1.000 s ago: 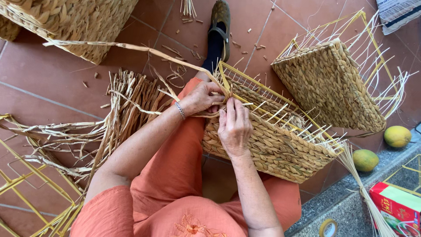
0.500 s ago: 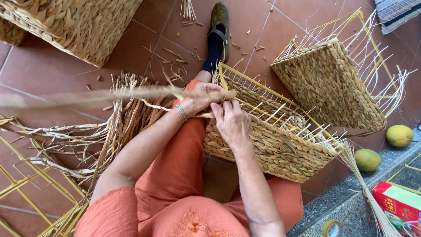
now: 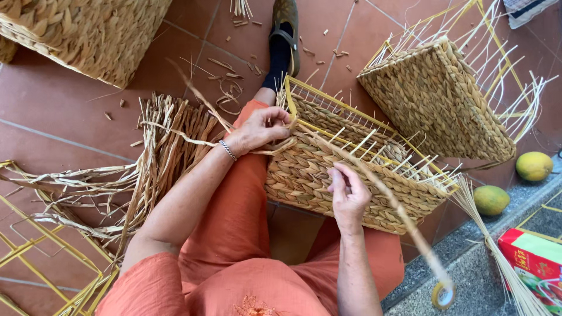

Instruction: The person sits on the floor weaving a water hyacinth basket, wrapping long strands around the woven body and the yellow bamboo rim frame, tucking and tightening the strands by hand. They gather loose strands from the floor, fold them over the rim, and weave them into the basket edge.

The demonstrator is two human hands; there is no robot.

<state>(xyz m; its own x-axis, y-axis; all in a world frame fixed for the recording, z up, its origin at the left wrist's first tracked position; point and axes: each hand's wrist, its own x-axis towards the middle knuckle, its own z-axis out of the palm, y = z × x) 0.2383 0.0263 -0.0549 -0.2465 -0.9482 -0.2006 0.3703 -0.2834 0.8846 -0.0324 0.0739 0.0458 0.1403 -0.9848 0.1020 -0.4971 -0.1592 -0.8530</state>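
The basket [image 3: 351, 169] rests on the lap. The left hand [image 3: 260, 129] pinches a strand [image 3: 374, 175] at the rim; the right hand [image 3: 348, 196] grips it lower. Risk: overtension could snap the strand or bend the yellow frame [image 3: 328, 96].

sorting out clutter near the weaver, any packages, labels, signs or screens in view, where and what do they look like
Cardboard box: on the grey ledge at the lower right corner, partly cut off by the frame; rectangular, red sides, green and white printed top.
No signs or screens show.
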